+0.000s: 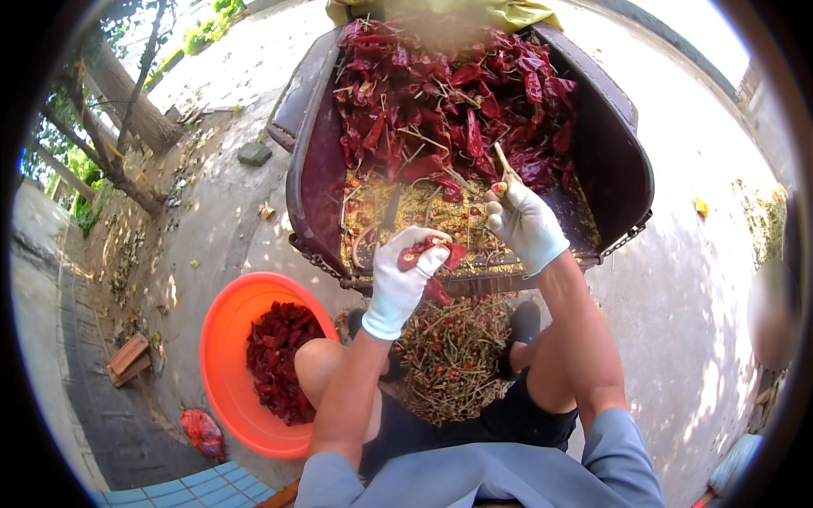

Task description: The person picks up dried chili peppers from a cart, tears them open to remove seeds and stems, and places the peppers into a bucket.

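My left hand (406, 267), in a white knitted glove, grips pieces of red dried chili pepper (416, 251) over the front edge of a dark metal cart bed (311, 152). To its right my right hand (517, 213), gloved too, pinches a pale chili stem (502, 159) with a small red piece by the fingers. Behind both hands a heap of dried red chilies (457, 89) fills the back of the bed. Yellow seeds (406, 209) and loose stems cover its front floor.
An orange plastic basin (222, 394) holding red chili pieces (279, 355) stands left of my knees. A pile of stems (451, 368) lies between my feet. Bricks (129, 357), a red plastic bag (202, 432) and a stone (254, 153) are on the left. Chains hang at the bed's front corners.
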A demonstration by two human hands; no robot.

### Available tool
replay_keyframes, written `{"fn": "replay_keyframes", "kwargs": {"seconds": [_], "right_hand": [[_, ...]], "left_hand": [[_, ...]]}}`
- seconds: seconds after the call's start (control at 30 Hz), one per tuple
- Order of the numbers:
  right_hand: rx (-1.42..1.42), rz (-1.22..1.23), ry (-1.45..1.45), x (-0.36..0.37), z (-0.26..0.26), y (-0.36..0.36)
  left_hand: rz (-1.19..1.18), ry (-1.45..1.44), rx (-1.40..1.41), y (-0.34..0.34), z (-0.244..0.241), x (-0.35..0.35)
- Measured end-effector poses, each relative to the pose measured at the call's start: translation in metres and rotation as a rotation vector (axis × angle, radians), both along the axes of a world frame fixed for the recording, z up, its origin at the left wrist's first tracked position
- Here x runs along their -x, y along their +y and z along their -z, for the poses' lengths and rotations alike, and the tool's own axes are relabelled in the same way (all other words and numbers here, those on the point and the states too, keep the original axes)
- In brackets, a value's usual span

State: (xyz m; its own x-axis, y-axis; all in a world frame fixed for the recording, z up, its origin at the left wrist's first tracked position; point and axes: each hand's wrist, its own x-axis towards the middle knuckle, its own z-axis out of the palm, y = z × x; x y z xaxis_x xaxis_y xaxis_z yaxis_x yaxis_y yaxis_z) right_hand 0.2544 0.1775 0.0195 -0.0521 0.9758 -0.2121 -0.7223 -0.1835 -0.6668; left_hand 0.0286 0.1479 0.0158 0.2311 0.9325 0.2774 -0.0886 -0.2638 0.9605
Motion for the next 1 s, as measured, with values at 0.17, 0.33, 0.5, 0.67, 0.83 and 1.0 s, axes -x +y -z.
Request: {"fn": "replay_keyframes", "kwargs": {"seconds": [0.17, 0.33, 0.5, 0.67, 0.83, 1.0], "right_hand": [[-0.336, -0.388, -1.315, -0.001, -0.008, -0.014], [-0.483, -0.460, -1.695, -0.008, 0.015, -0.017], [-0.371, -0.790, -1.799, 0.011, -0.020, -0.024], [-0.594, -0.513, -1.802, -0.001, 0.019, -0.014], [-0.671, 0.257, -2.057, -0.017, 0.042, 0.039], [-0.442, 0.116, -2.223, -0.029, 0.062, 0.055]], "left_hand": [[-0.028, -0.353, 0.241, 0.012, -0.004, 0.027], [0.100, -0.419, 0.353, 0.012, -0.013, 0.032], [-0.015, -0.336, 0.350, 0.010, -0.018, 0.021], [-0.013, -0.289, 0.326, 0.011, -0.012, 0.024], [0.003, -0.257, 0.338, 0.009, -0.012, 0.026], [0.043, -0.237, 0.355, 0.008, -0.011, 0.024]]}}
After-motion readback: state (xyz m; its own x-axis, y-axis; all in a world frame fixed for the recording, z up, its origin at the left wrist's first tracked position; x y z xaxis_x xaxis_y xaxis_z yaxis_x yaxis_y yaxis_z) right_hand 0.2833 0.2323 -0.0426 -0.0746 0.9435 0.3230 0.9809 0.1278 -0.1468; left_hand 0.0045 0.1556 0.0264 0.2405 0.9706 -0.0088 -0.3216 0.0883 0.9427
